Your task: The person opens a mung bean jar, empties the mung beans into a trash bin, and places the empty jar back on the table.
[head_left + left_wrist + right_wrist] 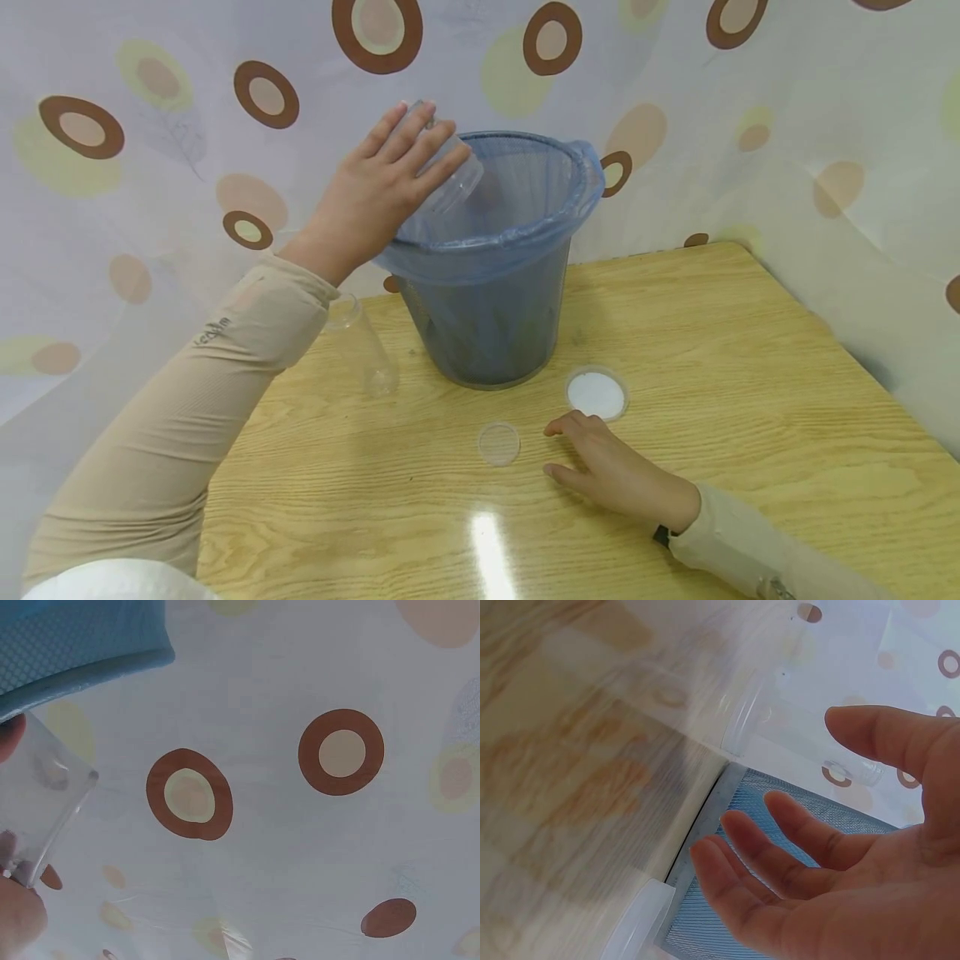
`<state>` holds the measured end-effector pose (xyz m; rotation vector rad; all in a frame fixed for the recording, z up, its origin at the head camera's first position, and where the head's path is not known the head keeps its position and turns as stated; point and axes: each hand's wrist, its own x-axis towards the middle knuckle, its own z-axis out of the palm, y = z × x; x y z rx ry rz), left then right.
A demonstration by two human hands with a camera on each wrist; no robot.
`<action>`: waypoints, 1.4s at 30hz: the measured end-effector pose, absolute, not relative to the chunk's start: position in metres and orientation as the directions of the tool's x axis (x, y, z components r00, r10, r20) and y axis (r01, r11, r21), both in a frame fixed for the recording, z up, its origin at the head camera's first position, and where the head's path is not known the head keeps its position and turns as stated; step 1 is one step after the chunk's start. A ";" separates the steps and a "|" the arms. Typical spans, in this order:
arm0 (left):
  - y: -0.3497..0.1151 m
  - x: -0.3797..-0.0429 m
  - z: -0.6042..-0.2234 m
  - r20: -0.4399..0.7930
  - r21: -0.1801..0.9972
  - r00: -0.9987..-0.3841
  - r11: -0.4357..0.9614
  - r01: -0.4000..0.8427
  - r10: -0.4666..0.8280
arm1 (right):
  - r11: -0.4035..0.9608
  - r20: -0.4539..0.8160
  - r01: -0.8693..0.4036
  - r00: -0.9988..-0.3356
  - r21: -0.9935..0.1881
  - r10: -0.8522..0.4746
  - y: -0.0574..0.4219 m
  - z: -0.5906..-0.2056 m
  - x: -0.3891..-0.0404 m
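Note:
My left hand grips a clear plastic container, tilted over the left side of the bin's mouth. In the left wrist view, the container shows see-through walls between thumb and fingers. The mesh waste bin has a blue plastic liner folded over its rim. Down on the right, my right hand holds nothing, its fingers loosely bent. Nearest to it lie a round lid with a white disc and a small clear lid.
A tall clear container stands left of the bin, partly behind my left sleeve. Everything stands on a wooden table. Behind it hangs a patterned sheet, close to the bin's back.

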<state>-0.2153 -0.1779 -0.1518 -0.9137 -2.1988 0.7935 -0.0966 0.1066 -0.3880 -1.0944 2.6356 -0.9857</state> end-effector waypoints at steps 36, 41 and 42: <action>-0.194 -0.207 -0.175 0.760 -0.297 -0.443 0.861 0.413 0.475 | 0.515 0.120 -0.595 -0.718 -0.618 -0.686 0.110 -0.389 -0.097; -0.196 -0.205 -0.181 0.832 -0.192 -0.390 0.865 0.464 0.394 | 0.514 0.119 -0.596 -0.716 -0.617 -0.687 0.110 -0.388 -0.096; -0.197 -0.205 -0.183 0.844 -0.175 -0.379 0.863 0.474 0.379 | 0.514 0.117 -0.594 -0.717 -0.618 -0.687 0.111 -0.388 -0.096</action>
